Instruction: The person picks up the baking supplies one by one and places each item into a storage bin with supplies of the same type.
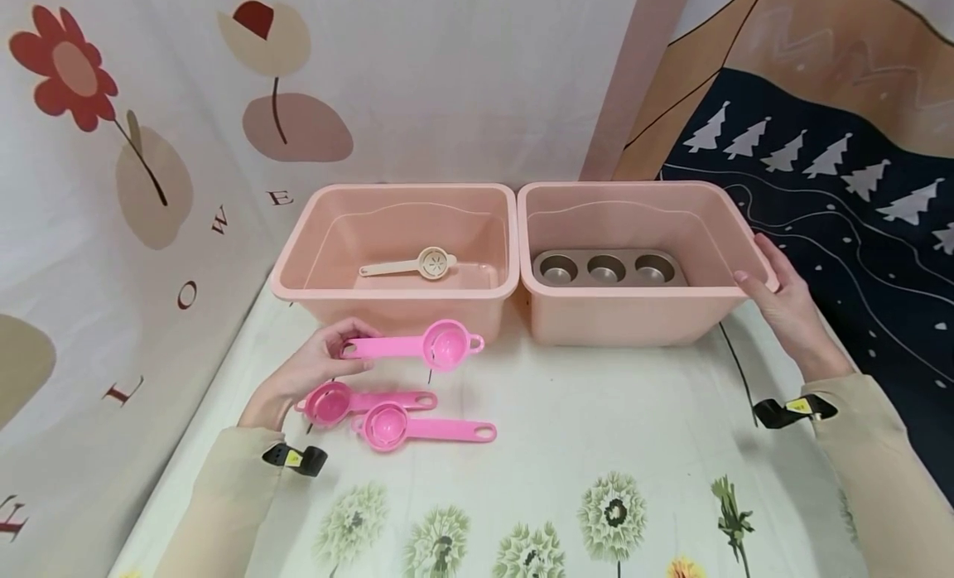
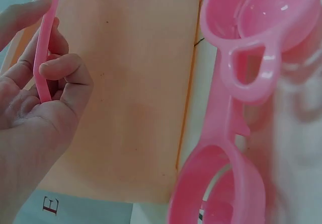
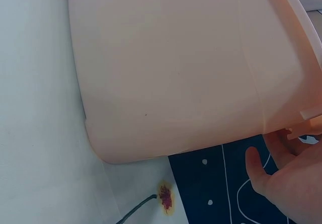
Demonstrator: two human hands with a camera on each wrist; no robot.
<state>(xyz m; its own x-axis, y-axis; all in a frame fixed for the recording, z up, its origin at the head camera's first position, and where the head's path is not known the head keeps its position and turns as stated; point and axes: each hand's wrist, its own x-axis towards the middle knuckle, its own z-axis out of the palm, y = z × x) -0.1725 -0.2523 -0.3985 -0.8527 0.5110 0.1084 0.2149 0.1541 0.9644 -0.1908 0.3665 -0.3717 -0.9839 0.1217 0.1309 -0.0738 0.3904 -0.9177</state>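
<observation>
My left hand (image 1: 324, 363) holds a pink egg separator (image 1: 447, 346) by the end of its handle, in front of the left bin (image 1: 395, 295). Fingers curl round the handle in the left wrist view. Below it, two more pink egg separators, one on the left (image 1: 328, 404) and one nearer me (image 1: 450, 430), lie on the table. My right hand (image 1: 793, 313) grips the front right corner of the right bin (image 1: 633, 293), thumb over the rim and fingers along the outer side.
A cream egg separator (image 1: 435, 263) lies inside the left bin. A brown muffin pan (image 1: 674, 267) with three visible cups sits in the right bin. Both pink bins stand side by side on the patterned tablecloth (image 1: 596, 421), against a printed cloth backdrop (image 1: 462, 81).
</observation>
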